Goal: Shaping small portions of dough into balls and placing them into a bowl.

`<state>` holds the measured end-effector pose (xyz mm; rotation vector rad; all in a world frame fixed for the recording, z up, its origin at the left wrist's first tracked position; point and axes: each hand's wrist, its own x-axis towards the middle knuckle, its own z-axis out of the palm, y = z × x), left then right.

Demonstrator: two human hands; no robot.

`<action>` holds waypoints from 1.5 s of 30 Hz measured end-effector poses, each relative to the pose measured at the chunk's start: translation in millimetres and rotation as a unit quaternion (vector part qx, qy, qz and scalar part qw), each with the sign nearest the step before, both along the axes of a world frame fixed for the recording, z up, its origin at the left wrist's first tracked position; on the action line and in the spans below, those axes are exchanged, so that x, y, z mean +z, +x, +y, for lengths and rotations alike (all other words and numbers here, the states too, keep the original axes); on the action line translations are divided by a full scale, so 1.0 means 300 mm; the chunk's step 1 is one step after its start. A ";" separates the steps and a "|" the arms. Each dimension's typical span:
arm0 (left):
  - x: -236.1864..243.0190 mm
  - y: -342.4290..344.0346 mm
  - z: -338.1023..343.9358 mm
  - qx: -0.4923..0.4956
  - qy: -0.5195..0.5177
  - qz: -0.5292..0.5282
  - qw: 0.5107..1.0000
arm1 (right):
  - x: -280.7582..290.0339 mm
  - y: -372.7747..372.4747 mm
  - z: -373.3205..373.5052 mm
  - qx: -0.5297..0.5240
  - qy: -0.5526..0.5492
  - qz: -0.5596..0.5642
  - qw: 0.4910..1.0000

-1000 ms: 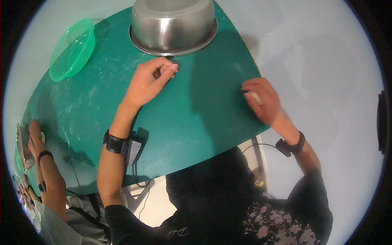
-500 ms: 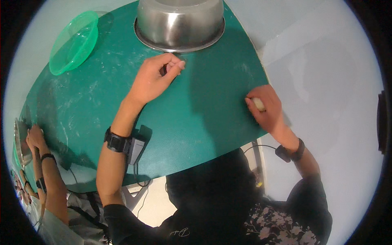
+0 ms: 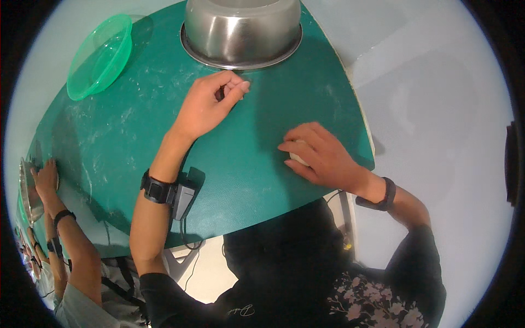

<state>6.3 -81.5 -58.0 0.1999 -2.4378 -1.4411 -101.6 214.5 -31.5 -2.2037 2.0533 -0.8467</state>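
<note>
My right hand (image 3: 322, 158) curves over a pale, rounded lump of dough (image 3: 298, 152) at the right part of the green table (image 3: 235, 180). The fingers and thumb lie around the lump and cover much of it. My left hand (image 3: 212, 104) rests on the tabletop in a loose fist, thumb against the curled fingers. Nothing shows in its grasp. Just beyond its knuckles stands a large metal basin (image 3: 240, 35), wide rim down.
A green plastic basket (image 3: 101, 57) sits at the far left. White streaks mark the tabletop. At the left edge, another person's hand (image 3: 48, 180) is beside a metal bowl (image 3: 31, 191). The table's right edge (image 3: 358, 104) runs close to my right hand.
My right hand has come left from the table's right edge with the dough, and its fingers have spread over it. My left hand stays put. The other person's hand has shifted slightly.
</note>
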 end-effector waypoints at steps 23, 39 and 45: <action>-0.010 -0.019 0.008 0.008 0.030 0.010 0.999 | 0.325 0.309 0.061 0.313 -0.505 -0.098 0.798; -0.005 -0.014 0.002 0.009 0.021 0.029 0.999 | 0.260 0.182 0.071 0.150 -0.288 -0.035 0.945; -0.004 0.000 -0.002 0.012 -0.003 0.024 1.000 | 0.152 0.050 -0.014 -0.205 0.076 0.016 0.976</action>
